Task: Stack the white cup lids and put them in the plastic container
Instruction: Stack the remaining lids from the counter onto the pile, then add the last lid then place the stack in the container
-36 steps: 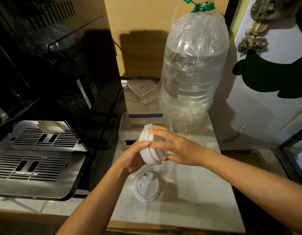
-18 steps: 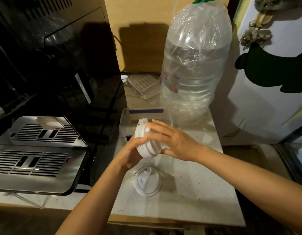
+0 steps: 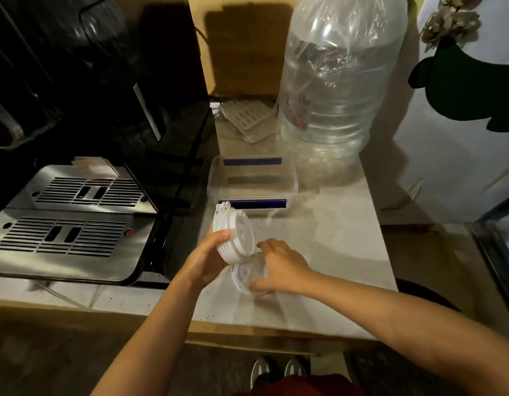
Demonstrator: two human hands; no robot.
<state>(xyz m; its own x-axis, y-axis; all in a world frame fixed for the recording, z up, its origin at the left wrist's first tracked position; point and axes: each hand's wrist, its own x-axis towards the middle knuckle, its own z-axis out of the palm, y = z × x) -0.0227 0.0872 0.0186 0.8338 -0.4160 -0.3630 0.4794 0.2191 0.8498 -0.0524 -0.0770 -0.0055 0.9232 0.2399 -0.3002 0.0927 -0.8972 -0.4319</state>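
Note:
My left hand [image 3: 205, 257] grips a stack of white cup lids [image 3: 234, 235], held on edge just above the counter. Below it a single white lid [image 3: 245, 274] sits tilted on the counter, and my right hand [image 3: 280, 265] has its fingers closed around that lid's rim. The clear plastic container [image 3: 292, 181], with blue clips on its near and far sides, stands open and empty just beyond the stack.
A big clear water bottle [image 3: 333, 90] stands behind the container on the right. A black coffee machine [image 3: 104, 95] with a steel drip tray [image 3: 67, 241] fills the left. The pale counter [image 3: 333, 252] ends at a front edge near my arms.
My right hand has left the stack and dropped to the single lid on the counter, tilting it up. The left hand alone now holds the stack.

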